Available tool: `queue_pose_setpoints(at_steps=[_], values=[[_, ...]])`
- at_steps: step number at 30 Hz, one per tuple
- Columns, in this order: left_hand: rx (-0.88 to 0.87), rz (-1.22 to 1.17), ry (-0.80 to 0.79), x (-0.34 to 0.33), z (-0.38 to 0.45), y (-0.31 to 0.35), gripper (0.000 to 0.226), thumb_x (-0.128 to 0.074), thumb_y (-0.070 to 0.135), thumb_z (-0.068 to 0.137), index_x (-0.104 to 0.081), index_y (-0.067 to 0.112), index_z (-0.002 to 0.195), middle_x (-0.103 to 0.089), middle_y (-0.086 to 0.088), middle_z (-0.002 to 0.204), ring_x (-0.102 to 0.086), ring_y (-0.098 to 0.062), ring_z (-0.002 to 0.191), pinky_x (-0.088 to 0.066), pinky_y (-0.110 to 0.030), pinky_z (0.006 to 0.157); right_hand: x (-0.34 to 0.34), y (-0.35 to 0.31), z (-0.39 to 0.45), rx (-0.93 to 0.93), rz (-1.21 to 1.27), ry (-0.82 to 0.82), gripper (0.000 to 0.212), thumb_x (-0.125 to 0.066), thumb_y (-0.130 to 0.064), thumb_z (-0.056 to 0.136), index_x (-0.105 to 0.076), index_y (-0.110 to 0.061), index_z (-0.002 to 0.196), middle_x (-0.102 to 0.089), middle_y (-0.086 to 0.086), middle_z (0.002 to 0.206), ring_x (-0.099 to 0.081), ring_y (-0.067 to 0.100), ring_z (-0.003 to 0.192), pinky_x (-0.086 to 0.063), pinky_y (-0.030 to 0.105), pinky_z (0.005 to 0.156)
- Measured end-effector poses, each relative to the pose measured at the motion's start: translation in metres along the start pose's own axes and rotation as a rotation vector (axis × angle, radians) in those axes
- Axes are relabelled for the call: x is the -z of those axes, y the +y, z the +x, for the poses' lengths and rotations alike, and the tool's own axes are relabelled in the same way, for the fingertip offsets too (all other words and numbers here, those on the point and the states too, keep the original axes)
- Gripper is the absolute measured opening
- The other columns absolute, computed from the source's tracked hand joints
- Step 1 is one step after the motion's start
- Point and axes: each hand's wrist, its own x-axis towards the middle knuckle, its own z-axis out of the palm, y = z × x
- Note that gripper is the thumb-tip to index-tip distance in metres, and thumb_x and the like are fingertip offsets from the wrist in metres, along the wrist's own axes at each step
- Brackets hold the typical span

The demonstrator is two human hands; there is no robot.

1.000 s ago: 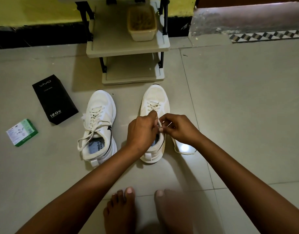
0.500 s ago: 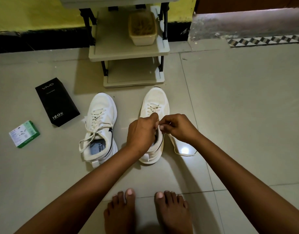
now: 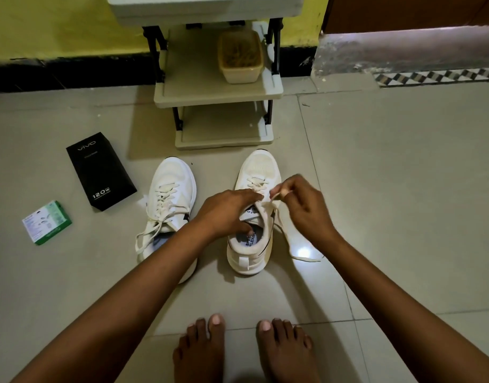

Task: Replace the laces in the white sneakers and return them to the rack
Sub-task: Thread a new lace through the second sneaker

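Note:
Two white sneakers stand on the floor tiles, toes toward the rack (image 3: 218, 91). The left sneaker (image 3: 172, 189) is laced, its loose lace ends hanging over its near left side. My left hand (image 3: 226, 212) holds the right sneaker (image 3: 253, 247) at the tongue, fingers over the lacing and thumb inside the opening. My right hand (image 3: 302, 207) pinches a lace (image 3: 273, 200) just above the upper eyelets. Another stretch of lace (image 3: 295, 246) trails over the floor on the shoe's right.
A beige container (image 3: 240, 60) sits on the rack's middle shelf; the bottom shelf (image 3: 221, 128) holds nothing. A black box (image 3: 99, 172) and a small green-and-white box (image 3: 47, 222) lie at the left. My bare feet (image 3: 243, 352) are below the shoes.
My hands have parted: the right one has drawn the lace up and to the right, the left has settled lower on the shoe's tongue. The insole print now shows.

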Motion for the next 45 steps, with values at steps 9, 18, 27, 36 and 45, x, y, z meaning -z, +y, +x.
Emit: queue_pose_setpoints(at_steps=[9,18,27,36,45], values=[[0.013,-0.055,-0.023,0.001,0.003,-0.007,0.075,-0.076,0.034,0.072,-0.042,0.036,0.138,-0.054,0.004,0.135,-0.051,-0.023,0.119,-0.043,-0.033,0.094,0.028,-0.041,0.030,-0.188,-0.288,-0.076,0.014,-0.044,-0.014,0.096,-0.052,-0.016,0.085,-0.053,-0.003,0.069,-0.045,0.013,0.062,-0.031,0.026,0.053],[0.026,-0.105,0.007,-0.004,0.003,-0.006,0.069,-0.074,0.036,0.075,-0.043,0.035,0.137,-0.053,0.003,0.136,-0.050,-0.023,0.121,-0.044,-0.035,0.095,0.012,-0.002,0.009,-0.091,-0.462,-0.403,0.017,-0.049,-0.019,0.096,-0.060,-0.011,0.085,-0.047,0.006,0.088,-0.049,0.019,0.084,-0.036,0.028,0.074],[0.043,-0.074,-0.014,-0.004,0.003,-0.004,0.072,-0.073,0.034,0.075,-0.040,0.035,0.139,-0.052,0.002,0.137,-0.049,-0.024,0.122,-0.044,-0.036,0.094,0.020,-0.036,0.015,-0.434,0.507,-0.194,0.028,-0.033,-0.021,0.102,-0.043,-0.014,0.077,-0.052,0.001,0.065,-0.050,0.017,0.061,-0.052,0.034,0.074],[0.044,-0.159,0.004,-0.002,-0.001,-0.008,0.060,-0.070,0.034,0.080,-0.048,0.031,0.136,-0.054,0.000,0.137,-0.050,-0.024,0.122,-0.042,-0.035,0.099,-0.013,-0.002,0.000,-0.067,-0.642,-0.311,0.035,-0.054,-0.024,0.093,-0.040,-0.005,0.117,-0.057,0.013,0.110,-0.056,0.028,0.095,-0.031,0.026,0.065],[0.036,-0.212,0.049,0.002,-0.003,-0.007,0.054,-0.072,0.029,0.080,-0.054,0.031,0.130,-0.056,0.005,0.134,-0.051,-0.018,0.122,-0.038,-0.024,0.095,-0.003,-0.011,0.013,0.027,-0.909,-0.459,0.022,-0.056,-0.023,0.089,-0.067,-0.008,0.100,-0.066,0.014,0.098,-0.058,0.030,0.091,-0.040,0.030,0.068]])
